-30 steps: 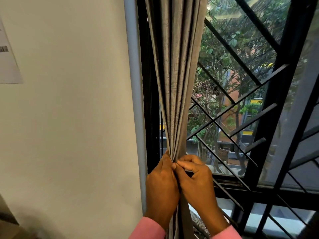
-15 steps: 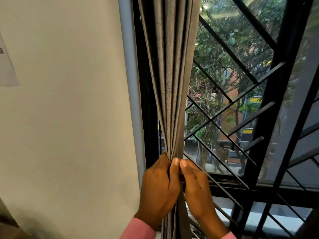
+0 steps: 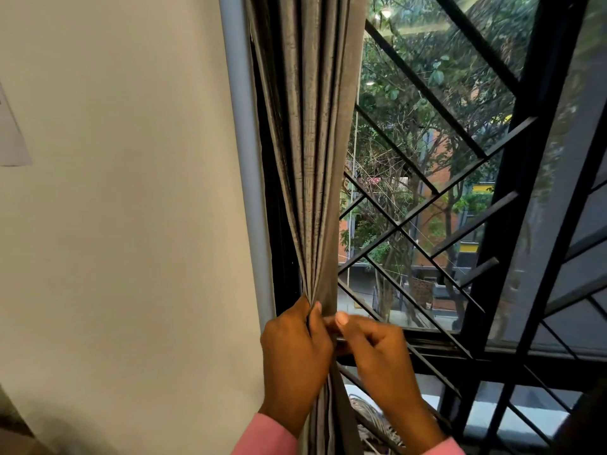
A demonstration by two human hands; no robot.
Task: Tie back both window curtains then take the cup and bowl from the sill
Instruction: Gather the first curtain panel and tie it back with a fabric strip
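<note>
Your left hand [image 3: 294, 366] gripped the grey pleated fabric curtain [image 3: 312, 159], which was gathered into a tight bundle at the window's left edge, beside the black metal grille [image 3: 437, 188]. Your right hand [image 3: 377, 356], fingers curled, pinched the bundle's right side just beside your left.

The curtain [image 3: 312, 142] is cut off by the top and bottom edges, and its gathered waist is hidden behind the left hand [image 3: 295, 356]. The right hand [image 3: 377, 353] is blurred; what its fingers pinch cannot be told. A paper [image 3: 10, 136] on the wall is cropped at the left edge, and the pink sleeves [image 3: 266, 435] at the bottom.
</note>
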